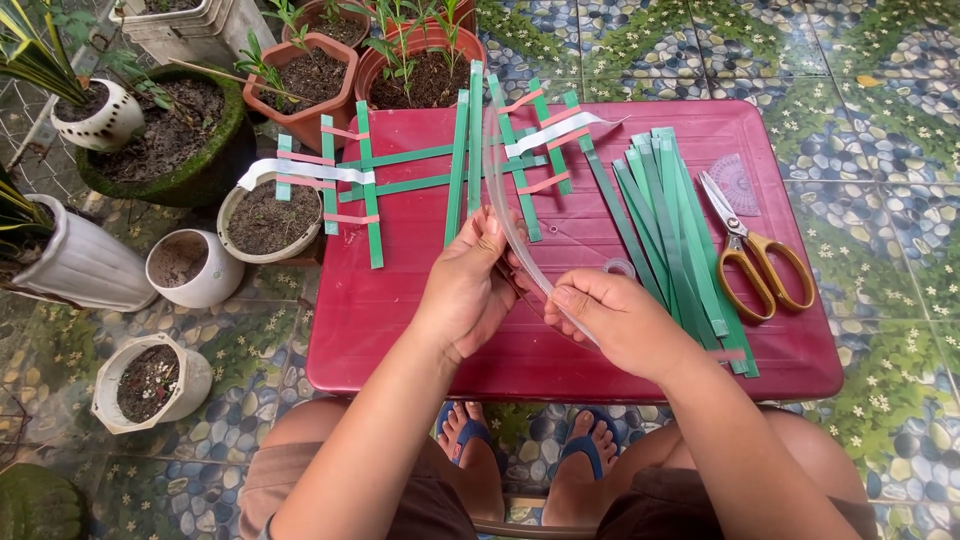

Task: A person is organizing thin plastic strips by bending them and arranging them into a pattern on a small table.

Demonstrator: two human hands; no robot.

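A: Head view, item 1. Report the state of each hand

B: The left hand (468, 285) is closed, its grip pinching a long translucent white strip (500, 190) between thumb and fingers. The right hand (615, 320) is also closed, its grip clamped on the lower end of the same strip. The two hands sit just beside each other above the front half of the counter (420, 330)

A: Item 2. Position of the strip

B: It curves upward from the hands toward the far edge of the red counter, passing between the green strips laid there. Its upper end reaches the rim of a terracotta pot (425, 75)

A: Item 3. Objects on the counter

B: Far left: a woven lattice (365, 180) of green strips crossed with pink and white strips, overhanging the counter edge. Right of the hands: a loose bundle of green strips (670, 230), fanned at a slant. Right of the bundle: scissors (750, 250) with yellow handles, blades closed, beside a pink protractor (738, 180). A small clear ring (619, 267) lies just above the right hand

A: Item 4. Surroundings

B: Potted plants, including white pots (185, 268), stand on the patterned tile floor (850, 110) left of the counter. The person's feet in blue sandals (590, 440) show beneath it
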